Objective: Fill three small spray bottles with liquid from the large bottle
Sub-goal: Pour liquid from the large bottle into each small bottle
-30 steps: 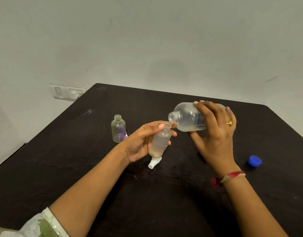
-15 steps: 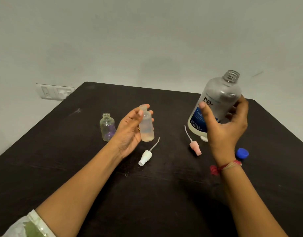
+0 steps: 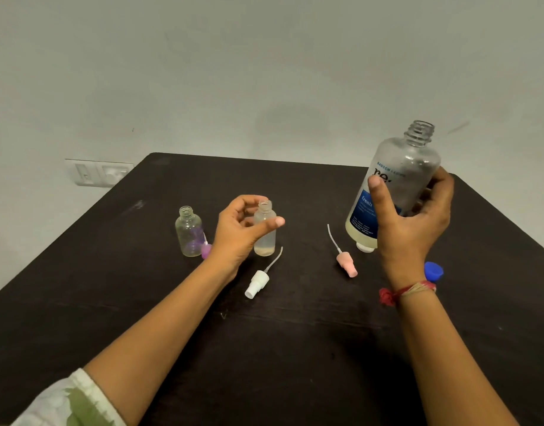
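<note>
An uncapped clear bottle [image 3: 189,232] stands seemingly unfilled at the left, the left hand [image 3: 240,232] pinches a small frosted bottle [image 3: 265,230] holding liquid, sprayer heads lie loose — and the right hand [image 3: 412,222] wraps the nearly drained large bottle [image 3: 396,182] — so capping and more filling likely remain.

Large clear bottle [image 3: 396,192], uncapped, blue-and-white label, tilted slightly with neck up, a shallow layer of pale yellowish liquid at its base; raised above the dark table at right. Small frosted spray bottle [image 3: 265,230], open-necked, upright, a little pale liquid at the bottom, near table centre. Second small bottle [image 3: 189,231], clear, open, upright on the table to the left, well apart from the large one; contents hard to tell.
</note>
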